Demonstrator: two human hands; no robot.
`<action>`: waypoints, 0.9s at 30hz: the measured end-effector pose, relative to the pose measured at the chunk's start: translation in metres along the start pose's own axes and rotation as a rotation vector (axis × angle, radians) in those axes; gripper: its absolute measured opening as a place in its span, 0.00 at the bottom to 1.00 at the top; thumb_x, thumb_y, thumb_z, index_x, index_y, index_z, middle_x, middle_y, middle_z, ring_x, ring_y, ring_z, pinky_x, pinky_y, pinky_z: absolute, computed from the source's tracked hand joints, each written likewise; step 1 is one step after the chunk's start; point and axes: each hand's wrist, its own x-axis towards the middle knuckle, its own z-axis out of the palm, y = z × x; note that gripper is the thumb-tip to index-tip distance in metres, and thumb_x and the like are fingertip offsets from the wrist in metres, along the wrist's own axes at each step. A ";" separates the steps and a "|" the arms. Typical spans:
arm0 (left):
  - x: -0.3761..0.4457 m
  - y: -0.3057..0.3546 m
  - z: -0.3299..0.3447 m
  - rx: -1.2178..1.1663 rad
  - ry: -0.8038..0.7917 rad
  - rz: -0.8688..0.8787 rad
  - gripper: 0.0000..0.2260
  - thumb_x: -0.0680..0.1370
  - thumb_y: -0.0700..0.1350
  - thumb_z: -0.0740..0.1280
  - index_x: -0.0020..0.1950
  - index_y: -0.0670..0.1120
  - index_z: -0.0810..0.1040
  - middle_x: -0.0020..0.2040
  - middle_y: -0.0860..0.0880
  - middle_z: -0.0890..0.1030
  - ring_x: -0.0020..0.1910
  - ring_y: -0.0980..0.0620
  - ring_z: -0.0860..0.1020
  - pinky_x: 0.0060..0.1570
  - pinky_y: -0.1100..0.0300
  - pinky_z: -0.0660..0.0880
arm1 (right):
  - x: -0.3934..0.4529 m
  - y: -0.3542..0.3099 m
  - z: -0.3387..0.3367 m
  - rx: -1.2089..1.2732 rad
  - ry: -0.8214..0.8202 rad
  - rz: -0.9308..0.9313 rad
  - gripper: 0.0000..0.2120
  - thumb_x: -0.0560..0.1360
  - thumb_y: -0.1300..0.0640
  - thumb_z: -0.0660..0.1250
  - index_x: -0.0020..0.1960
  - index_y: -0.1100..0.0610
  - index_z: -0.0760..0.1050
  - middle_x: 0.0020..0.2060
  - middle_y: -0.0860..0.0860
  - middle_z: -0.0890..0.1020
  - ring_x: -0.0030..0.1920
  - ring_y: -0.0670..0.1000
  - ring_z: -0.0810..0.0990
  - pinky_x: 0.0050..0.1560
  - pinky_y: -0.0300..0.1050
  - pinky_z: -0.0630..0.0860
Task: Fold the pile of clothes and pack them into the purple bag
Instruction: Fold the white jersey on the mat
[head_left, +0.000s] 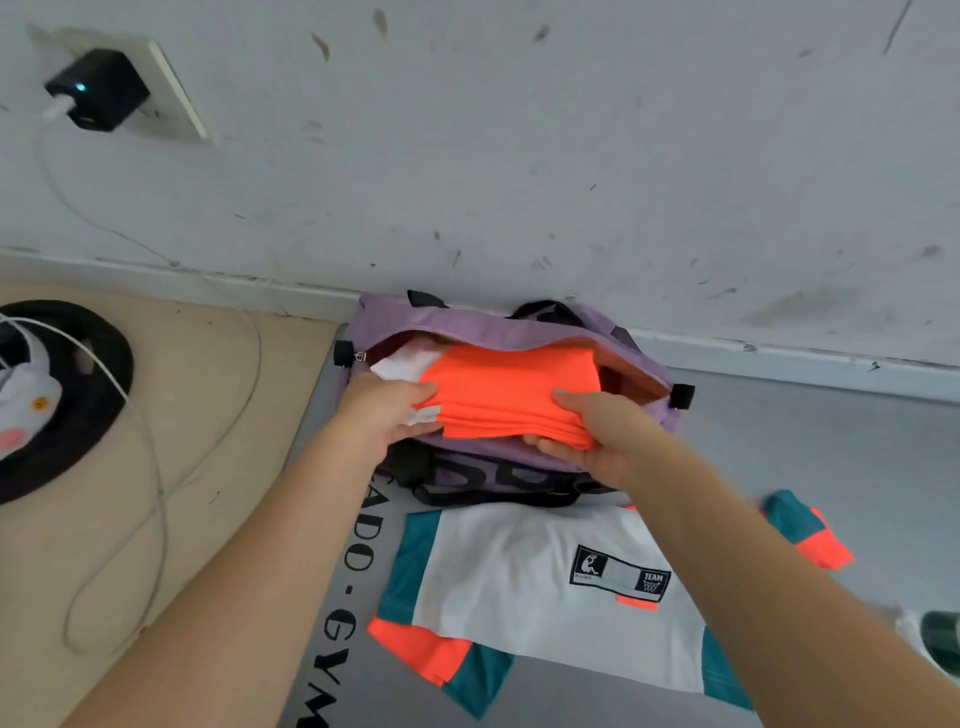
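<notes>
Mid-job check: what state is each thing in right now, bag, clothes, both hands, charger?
purple bag: unzipped, mouth open, against the wall.
orange garment: folded, held over the bag's mouth.
white shirt: spread flat on the mat.
left hand: grips the orange garment.
right hand: grips the orange garment.
charger: plugged in, light on.

bag: the duffel bag (498, 332) stands against the foot of the wall (519, 156), on the mat (779, 441)
folded garment: the folded garment (514, 395) lies half in the bag's open mouth, its near edge over the bag's front rim
hands: the left hand (384, 410) grips the garment's left edge, the right hand (587, 431) its near right corner
T-shirt: the T-shirt (535, 592) lies flat on the mat, just before the bag
charger: the charger (96, 88) sits in a wall socket, far left of the bag; its cable (156, 467) trails down across the floor
</notes>
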 end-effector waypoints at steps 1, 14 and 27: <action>-0.002 -0.010 -0.003 0.027 -0.009 -0.046 0.09 0.74 0.31 0.71 0.51 0.38 0.75 0.44 0.41 0.80 0.29 0.48 0.82 0.25 0.59 0.79 | -0.002 0.011 -0.001 0.021 -0.007 0.051 0.14 0.79 0.60 0.65 0.61 0.66 0.70 0.39 0.63 0.82 0.26 0.59 0.83 0.22 0.43 0.77; 0.024 -0.018 0.012 0.211 0.087 0.282 0.10 0.75 0.40 0.73 0.55 0.42 0.77 0.47 0.47 0.82 0.44 0.51 0.83 0.39 0.63 0.77 | 0.037 0.003 -0.001 -0.208 0.155 -0.180 0.22 0.76 0.53 0.71 0.62 0.67 0.72 0.50 0.61 0.80 0.39 0.59 0.82 0.26 0.45 0.79; -0.017 -0.028 -0.013 1.298 0.397 0.973 0.21 0.78 0.64 0.56 0.47 0.48 0.77 0.36 0.50 0.80 0.38 0.49 0.72 0.48 0.53 0.58 | -0.028 0.004 -0.025 -1.523 0.485 -0.618 0.30 0.74 0.30 0.54 0.43 0.56 0.74 0.46 0.56 0.80 0.48 0.59 0.79 0.43 0.48 0.69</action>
